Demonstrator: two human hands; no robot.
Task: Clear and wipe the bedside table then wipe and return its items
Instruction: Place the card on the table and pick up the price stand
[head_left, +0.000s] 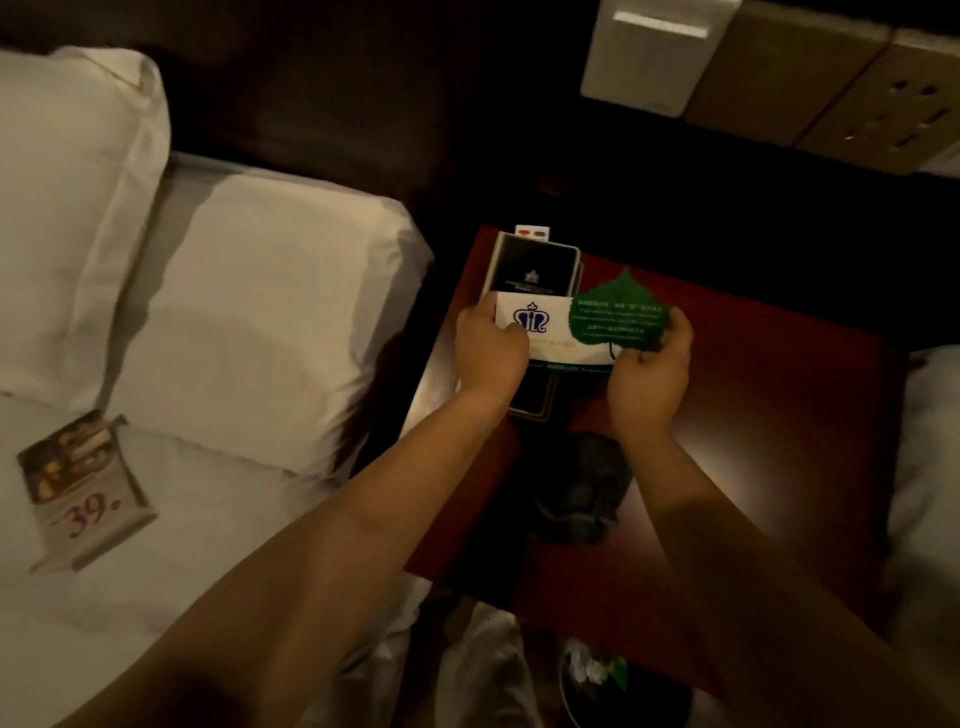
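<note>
A dark red bedside table (769, 415) stands between two beds. My left hand (488, 348) grips a white card with a blue crest (545, 325) by its left edge. My right hand (649, 374) pinches a green leaf-shaped card (618, 312) at its lower right, and the leaf overlaps the white card. Both cards hang just above a black folder (535, 265) that lies on the table's left side. A small card (532, 231) peeks out behind the folder. A crumpled dark cloth (592, 478) rests on the table near its front, between my forearms.
The bed with white pillows (249, 312) lies to the left; a menu card marked 39 (83, 483) sits on its sheet. A wall panel with switches and sockets (779, 67) is above the table. A waste bin (623, 680) stands on the floor by the table's front.
</note>
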